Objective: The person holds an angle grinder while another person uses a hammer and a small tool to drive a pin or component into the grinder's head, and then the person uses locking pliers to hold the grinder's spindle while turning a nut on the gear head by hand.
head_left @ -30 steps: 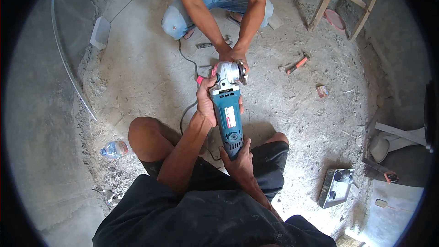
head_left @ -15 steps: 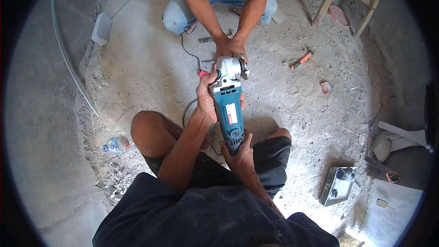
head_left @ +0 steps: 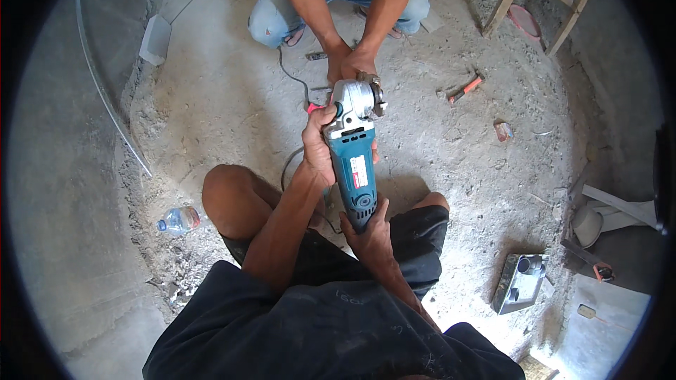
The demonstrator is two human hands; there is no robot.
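An angle grinder (head_left: 353, 155), teal with a silver gear head, is held upright in front of me, its head pointing away. Near that head my left hand (head_left: 320, 142) wraps round the body, thumb beside the metal. My right hand (head_left: 372, 234) closes round the dark tail end. On the right side of the head sits a dark metal fitting (head_left: 380, 95). Just beyond it are the co-worker's two hands (head_left: 352, 62), close together; what they hold is hidden behind the grinder head. Something pink (head_left: 315, 108) shows left of the head.
Opposite me a person in jeans (head_left: 274, 17) squats. A grey cable (head_left: 294, 76) runs on the dusty floor. At the right lie a red-handled hammer (head_left: 466, 89), a small packet (head_left: 503, 131) and a metal box (head_left: 521, 283). A plastic bottle (head_left: 179, 221) lies at the left.
The grinder head has tilted slightly and moved a little away from me. The co-worker's hands have shifted slightly. My grip is the same.
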